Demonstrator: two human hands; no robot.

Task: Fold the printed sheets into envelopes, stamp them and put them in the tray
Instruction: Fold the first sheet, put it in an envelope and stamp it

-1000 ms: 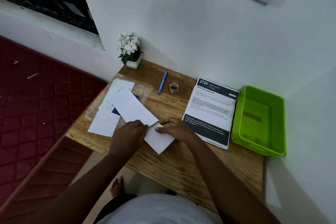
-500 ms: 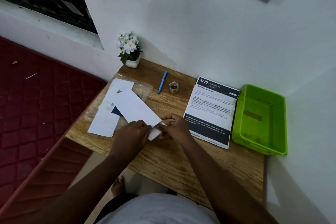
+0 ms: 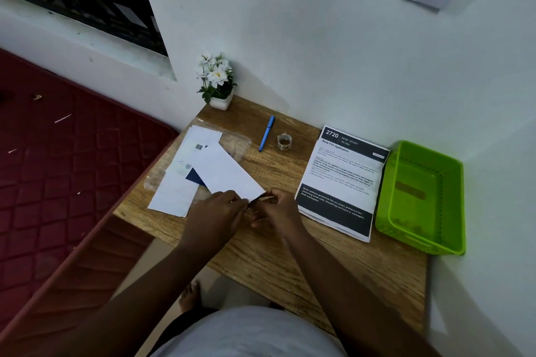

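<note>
A white envelope (image 3: 225, 172) lies slanted over a pile of other envelopes (image 3: 177, 190) on a clear plastic sleeve at the desk's left. My left hand (image 3: 216, 210) and my right hand (image 3: 280, 207) meet at its near end, both pinching that end; the flap that stuck out there is folded under and hidden by my fingers. The stack of printed sheets (image 3: 343, 180), black bands top and bottom, lies right of my hands. A small roll of stamps (image 3: 284, 142) stands behind them. The green tray (image 3: 452, 200) sits at the desk's right edge.
A blue pen (image 3: 266, 133) lies beside the roll. A white pot of flowers (image 3: 216, 82) stands in the back left corner against the wall. The wooden desk (image 3: 261, 258) drops off at its left edge to a red mattress (image 3: 58, 182).
The envelope's near end, sticking out toward me a second ago, has been folded in. Both hands have closed together over it and shifted slightly away from me.
</note>
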